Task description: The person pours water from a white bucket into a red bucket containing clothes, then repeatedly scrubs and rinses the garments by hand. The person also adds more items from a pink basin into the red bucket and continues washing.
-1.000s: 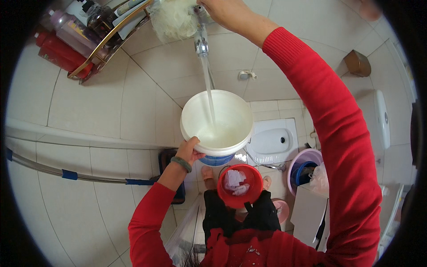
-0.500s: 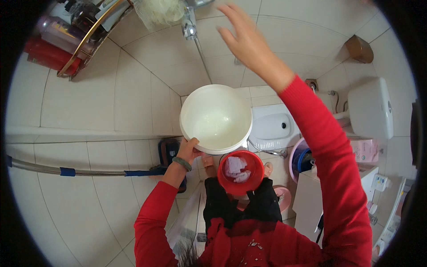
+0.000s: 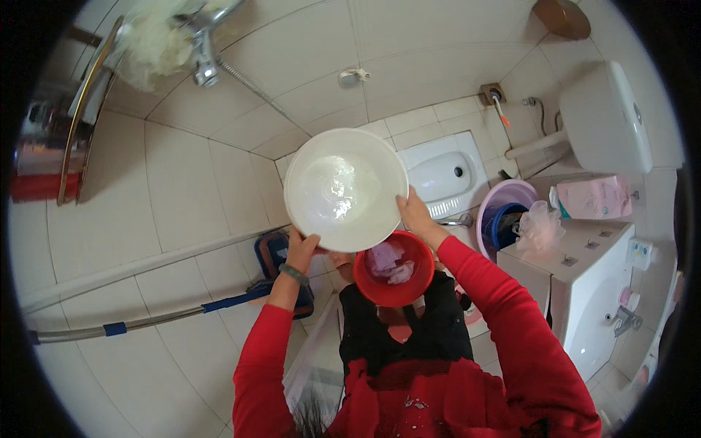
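Note:
A round cream-white basin (image 3: 303,171) is held out in front of me between both hands, with bright glare on its inner bottom; I cannot tell how much water it holds. My left hand (image 3: 301,252) grips its near-left rim, thumb on top, a dark bracelet at the wrist. On the right side of the rim my right hand (image 3: 418,212) has closed, its fingers partly hidden beneath the edge. Just below the basin, between my legs, stands a red bucket (image 3: 394,293). A pale purple cloth (image 3: 387,259) lies crumpled inside it.
A squat toilet (image 3: 438,179) is set in the tiled floor beyond the basin. To the right are a lilac tub (image 3: 483,219), a blue bucket (image 3: 498,228) and a white washstand (image 3: 584,292). A mixer tap (image 3: 206,62) is on the wall; a long pole (image 3: 161,317) crosses at left.
My right hand has come down from up by the wall tap and now holds the basin's right rim. My left hand keeps its grip. The whole view has shifted and turned.

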`<state>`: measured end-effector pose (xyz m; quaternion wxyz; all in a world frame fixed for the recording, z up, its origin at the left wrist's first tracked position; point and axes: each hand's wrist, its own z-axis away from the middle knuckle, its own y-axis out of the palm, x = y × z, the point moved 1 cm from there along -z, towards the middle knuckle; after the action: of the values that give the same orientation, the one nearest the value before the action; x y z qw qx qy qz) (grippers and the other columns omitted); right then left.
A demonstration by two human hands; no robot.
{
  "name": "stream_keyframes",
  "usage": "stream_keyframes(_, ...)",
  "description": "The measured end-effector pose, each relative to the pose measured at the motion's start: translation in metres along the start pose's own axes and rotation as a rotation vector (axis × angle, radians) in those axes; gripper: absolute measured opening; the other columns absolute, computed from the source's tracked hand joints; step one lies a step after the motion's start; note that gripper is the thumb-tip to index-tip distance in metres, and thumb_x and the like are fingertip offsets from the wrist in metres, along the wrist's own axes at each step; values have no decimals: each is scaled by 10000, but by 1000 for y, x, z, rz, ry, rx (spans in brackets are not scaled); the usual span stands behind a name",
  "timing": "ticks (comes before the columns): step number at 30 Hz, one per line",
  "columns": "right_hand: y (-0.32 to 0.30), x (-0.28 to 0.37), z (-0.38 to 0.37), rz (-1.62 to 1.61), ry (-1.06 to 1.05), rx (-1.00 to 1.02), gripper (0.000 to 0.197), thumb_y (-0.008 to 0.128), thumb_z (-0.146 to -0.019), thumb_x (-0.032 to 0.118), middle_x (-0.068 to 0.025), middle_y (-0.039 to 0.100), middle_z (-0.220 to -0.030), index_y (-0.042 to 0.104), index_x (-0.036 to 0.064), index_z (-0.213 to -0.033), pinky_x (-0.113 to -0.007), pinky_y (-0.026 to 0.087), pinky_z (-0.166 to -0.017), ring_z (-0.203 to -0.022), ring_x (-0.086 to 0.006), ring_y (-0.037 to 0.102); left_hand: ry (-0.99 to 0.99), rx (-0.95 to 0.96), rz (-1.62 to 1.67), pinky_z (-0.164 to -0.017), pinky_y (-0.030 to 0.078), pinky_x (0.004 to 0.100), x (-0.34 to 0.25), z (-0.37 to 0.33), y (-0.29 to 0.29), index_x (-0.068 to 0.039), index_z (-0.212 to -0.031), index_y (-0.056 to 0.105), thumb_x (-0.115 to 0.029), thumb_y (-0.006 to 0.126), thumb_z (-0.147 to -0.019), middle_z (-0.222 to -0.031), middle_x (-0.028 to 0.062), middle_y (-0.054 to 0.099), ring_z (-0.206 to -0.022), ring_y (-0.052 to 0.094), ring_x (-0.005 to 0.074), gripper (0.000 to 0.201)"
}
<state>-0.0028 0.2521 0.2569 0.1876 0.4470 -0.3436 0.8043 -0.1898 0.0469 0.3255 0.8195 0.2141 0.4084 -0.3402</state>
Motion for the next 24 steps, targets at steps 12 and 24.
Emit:
stream_keyframes(12, -62, -105, -10, -267, 288, -51, 418, 412, -888, 251, -247, 586, -1039, 448, -60, -1165, -410, 470, -766, -911, -340, 596, -104, -10, -131, -485, 533, 303, 33, -75, 97, 32, -1028, 409, -269, 632, -793, -929, 161, 534, -704, 604, 233, 443)
stream_keyframes(24, -46, -221, 10, -812, 610, 131, 428, 385, -928, 264, -135, 527, -1147, 324, 64, -1302, -405, 499, -782, -952, -248, 578, -161, 60, -151, -468, 487, 234, 70, -97, 159, -38, -985, 483, -273, 627, -835, -824, 60, 577, -633, 568, 122, 314)
